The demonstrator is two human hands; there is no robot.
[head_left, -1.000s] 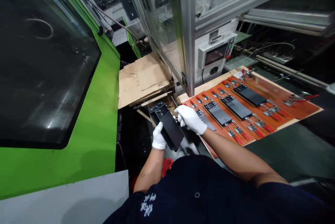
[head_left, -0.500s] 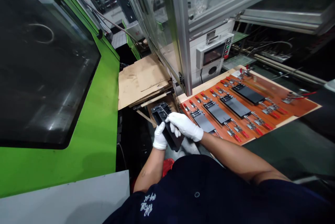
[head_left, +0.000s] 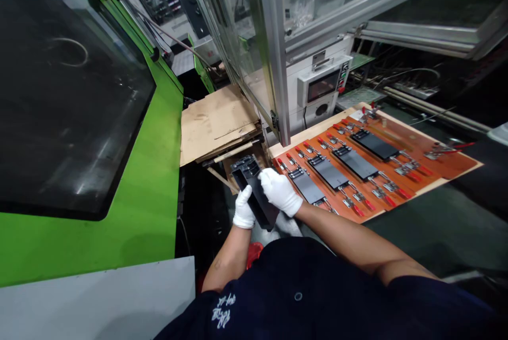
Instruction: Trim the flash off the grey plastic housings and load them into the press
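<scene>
A long black moulded plastic part (head_left: pixel 254 191), shaped like an open box with a ribbed end, is tilted in front of my body. My left hand (head_left: pixel 244 209), in a white glove, grips its left side with the thumb over the edge. My right hand (head_left: pixel 280 190), also gloved, is curled closed against the part's right side, near the ribbed end. Whatever lies inside those right fingers is hidden.
On the right, an orange board (head_left: pixel 381 189) carries several dark flat plates (head_left: pixel 327 171) under red-handled toggle clamps. Cardboard sheets (head_left: pixel 216 117) lie beyond my hands. A green machine (head_left: pixel 159 170) stands left; an aluminium-framed enclosure (head_left: pixel 278 64) and a control screen (head_left: pixel 323 86) stand ahead.
My right hand has shifted slightly right, from over the part's top to its right side, and its fingers are more curled. The left hand keeps its grip.
</scene>
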